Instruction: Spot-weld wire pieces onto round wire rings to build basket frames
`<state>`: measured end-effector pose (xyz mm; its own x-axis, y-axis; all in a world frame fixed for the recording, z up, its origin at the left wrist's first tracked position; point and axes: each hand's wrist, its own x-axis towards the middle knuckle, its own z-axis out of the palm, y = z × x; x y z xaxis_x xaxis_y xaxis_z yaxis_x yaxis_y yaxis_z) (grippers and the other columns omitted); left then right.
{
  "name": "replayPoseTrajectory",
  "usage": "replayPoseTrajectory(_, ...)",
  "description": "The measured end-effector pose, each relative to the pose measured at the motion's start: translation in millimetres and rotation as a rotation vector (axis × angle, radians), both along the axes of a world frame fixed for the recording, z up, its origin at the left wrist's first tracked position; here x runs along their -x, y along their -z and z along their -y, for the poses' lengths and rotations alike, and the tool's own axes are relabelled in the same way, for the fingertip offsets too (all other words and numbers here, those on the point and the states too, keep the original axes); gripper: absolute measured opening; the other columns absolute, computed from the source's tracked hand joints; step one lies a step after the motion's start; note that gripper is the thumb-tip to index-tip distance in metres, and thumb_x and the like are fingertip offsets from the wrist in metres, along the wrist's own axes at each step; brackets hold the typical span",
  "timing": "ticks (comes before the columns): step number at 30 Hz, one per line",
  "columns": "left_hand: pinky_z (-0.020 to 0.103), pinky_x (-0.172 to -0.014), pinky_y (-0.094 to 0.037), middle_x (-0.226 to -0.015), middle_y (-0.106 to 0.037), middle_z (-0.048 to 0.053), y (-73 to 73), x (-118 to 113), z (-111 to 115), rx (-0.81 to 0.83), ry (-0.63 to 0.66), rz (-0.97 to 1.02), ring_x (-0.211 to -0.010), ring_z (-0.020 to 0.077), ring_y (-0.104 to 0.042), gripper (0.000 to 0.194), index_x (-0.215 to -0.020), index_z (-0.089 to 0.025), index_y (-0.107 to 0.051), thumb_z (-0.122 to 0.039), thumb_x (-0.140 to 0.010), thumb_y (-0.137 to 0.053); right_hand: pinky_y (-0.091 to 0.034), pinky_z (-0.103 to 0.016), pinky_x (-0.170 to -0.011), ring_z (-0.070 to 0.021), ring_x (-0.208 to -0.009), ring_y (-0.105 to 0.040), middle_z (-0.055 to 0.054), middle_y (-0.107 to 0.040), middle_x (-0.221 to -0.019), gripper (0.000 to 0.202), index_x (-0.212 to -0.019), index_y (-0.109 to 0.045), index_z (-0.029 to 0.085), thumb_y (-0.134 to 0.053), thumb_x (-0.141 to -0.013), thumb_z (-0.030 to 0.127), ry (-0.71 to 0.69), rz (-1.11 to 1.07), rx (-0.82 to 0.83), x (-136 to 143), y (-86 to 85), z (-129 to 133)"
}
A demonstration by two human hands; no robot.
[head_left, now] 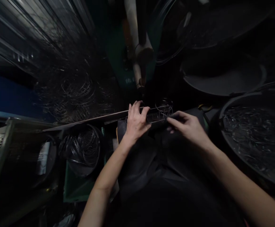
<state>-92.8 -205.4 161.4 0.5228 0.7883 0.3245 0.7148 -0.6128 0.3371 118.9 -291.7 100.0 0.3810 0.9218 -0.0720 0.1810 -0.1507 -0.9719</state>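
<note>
wire frame [166, 110] is being touched by the left hand [136, 121], right hand [190, 129] held by its end, either grip can't really be told, kinda dark tbh

Obstacle beyond left hand [137, 122]: machine arm [144, 54]

Left hand [137, 121] and right hand [188, 126] seemingly touch a wire frame [165, 111]; a round tub [253, 101] stands at right.

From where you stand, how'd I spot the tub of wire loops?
Start at the left forearm. Beside it sits a green crate, with the round tub at its far end. Its big wire loops set it apart from the wide tub at right, holding smaller pieces.
</note>
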Motion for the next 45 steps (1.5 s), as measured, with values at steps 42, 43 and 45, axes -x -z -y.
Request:
replayPoseTrajectory(42, 0.055, -0.111, -0.036, -0.136, -0.046, 0.017, 36.9, -20, -52, -0.266, 0.030, 0.306, -0.136, 0.0352, -0.041, 0.059, -0.112, -0.021, -0.039, -0.018, -0.064, -0.074, -0.049, -0.028, -0.069, -0.0165, -0.073, -0.062, -0.004, -0.064, -0.079, 0.014, -0.081, -0.059, 0.019, -0.057, -0.087, 0.031, 0.119, 0.470, -0.459, 57, -27.2, -89)
replayPoseTrajectory(43, 0.055, -0.111, -0.037, -0.136, -0.046, 0.017, 37.1, -20, -53, -0.260, 0.032, 0.306, -0.136, 0.0349, -0.041, 0.059, -0.112, -0.022, -0.039, -0.019, -0.065, -0.073, -0.049, -0.029, -0.069, -0.0167, -0.073, -0.062, -0.004, -0.064, -0.078, 0.014, -0.081, -0.058, 0.019, -0.056, -0.087, 0.031, 0.116, 0.472, -0.464, 57, -27.3, -90)
replayPoseTrajectory(45, 0.054, -0.109, -0.039, -0.136, -0.045, 0.017, 37.0, -20, -55, -0.248, 0.034, 0.308, -0.137, 0.0344, -0.040, 0.057, -0.112, -0.022, -0.039, -0.020, -0.067, -0.072, -0.049, -0.029, -0.068, -0.0171, -0.073, -0.062, -0.004, -0.064, -0.078, 0.015, -0.081, -0.058, 0.019, -0.056, -0.087, 0.032, 0.114, 0.471, -0.471, 57, -27.3, -92)
